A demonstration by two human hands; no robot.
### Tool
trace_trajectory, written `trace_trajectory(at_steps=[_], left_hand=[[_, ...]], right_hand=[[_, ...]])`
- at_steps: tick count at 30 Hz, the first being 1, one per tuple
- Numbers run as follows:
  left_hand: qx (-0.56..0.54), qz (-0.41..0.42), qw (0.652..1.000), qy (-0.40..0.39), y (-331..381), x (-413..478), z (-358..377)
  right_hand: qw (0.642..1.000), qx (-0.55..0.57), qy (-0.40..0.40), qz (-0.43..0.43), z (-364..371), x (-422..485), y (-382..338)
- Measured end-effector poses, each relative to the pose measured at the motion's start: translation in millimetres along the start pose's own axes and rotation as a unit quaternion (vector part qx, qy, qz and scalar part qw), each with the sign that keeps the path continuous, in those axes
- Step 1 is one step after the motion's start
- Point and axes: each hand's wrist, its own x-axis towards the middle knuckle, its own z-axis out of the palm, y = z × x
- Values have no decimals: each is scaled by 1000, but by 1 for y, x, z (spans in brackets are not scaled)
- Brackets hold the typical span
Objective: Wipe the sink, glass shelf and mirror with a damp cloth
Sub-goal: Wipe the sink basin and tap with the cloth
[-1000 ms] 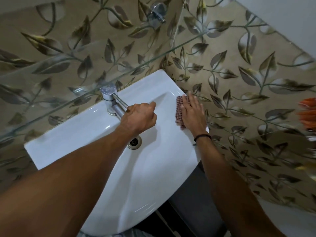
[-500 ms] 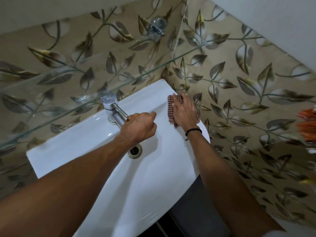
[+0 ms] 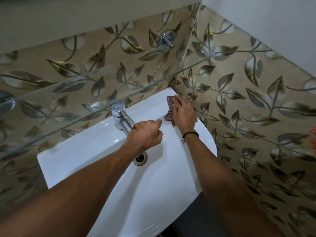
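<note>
**tilefan:** ok so where are the hands at?

**sinkguy:** right hand point(image 3: 183, 115) is laid flat, fingers straight. It's pressing the red-and-white checked cloth point(image 3: 169, 108) onto the back right corner of the white ceramic sink point(image 3: 85, 151), tight up against the side wall. There's a black wristband point(image 3: 190, 134) on that wrist. Left hand point(image 3: 145, 135) is curled round the spout of the chrome tap point(image 3: 118, 112), gripping it.

**tilefan:** which way does the wipe go from there?

**sinkguy:** my guess is the cloth sits in the corner, so the rest of the sink lies to its left and back toward the person. The rim runs along the back wall, and the tap plus the left arm sit square across that line. So the cloth either goes round the tap's base or dips into the bowl. The round metal drain point(image 3: 140, 159) peeks out down there from under the left wrist.

**tilefan:** and the shelf?

**sinkguy:** the clear glass shelf point(image 3: 102, 79) is above the tap, with its long axis parallel to the sink's back edge. The right hand is nearer, close under its right end, so I'd reckon a lift up from that corner gets there. Leaf-patterned wall tiles point(image 3: 256, 100) all round, and a chrome wall fitting point(image 3: 166, 39) higher up.
</note>
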Motion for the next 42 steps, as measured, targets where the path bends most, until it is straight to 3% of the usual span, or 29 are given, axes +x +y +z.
trace_trajectory(at_steps=[5, 12, 18, 26, 30, 35, 40, 42], left_hand=[[7, 11, 1000, 16, 2, 0, -1], [20, 10, 1000, 1, 0, -1, -2], [-10, 5, 1000, 1, 1, -2, -6], [-9, 6, 1000, -2, -1, 0, -2], [-3, 8, 1000, -2, -1, 1, -2], [3, 8, 1000, -4, 0, 1, -3], [-24, 13, 1000, 3, 3, -3, -10], [-37, 14, 999, 10, 3, -4, -13]], right_hand=[[999, -22, -16, -29, 1, -35, 11], [989, -31, -138, -33, 3, 28, -19], [982, 3, -150, -114, -5, -13, -3], [993, -76, -87, -17, -8, -25, 9], [989, -66, -132, 27, -3, 17, -7], [984, -62, -164, 5, 4, 48, -30], [969, -10, -204, -136, -2, 2, -29], [969, -40, -196, -146, -5, -5, -20]])
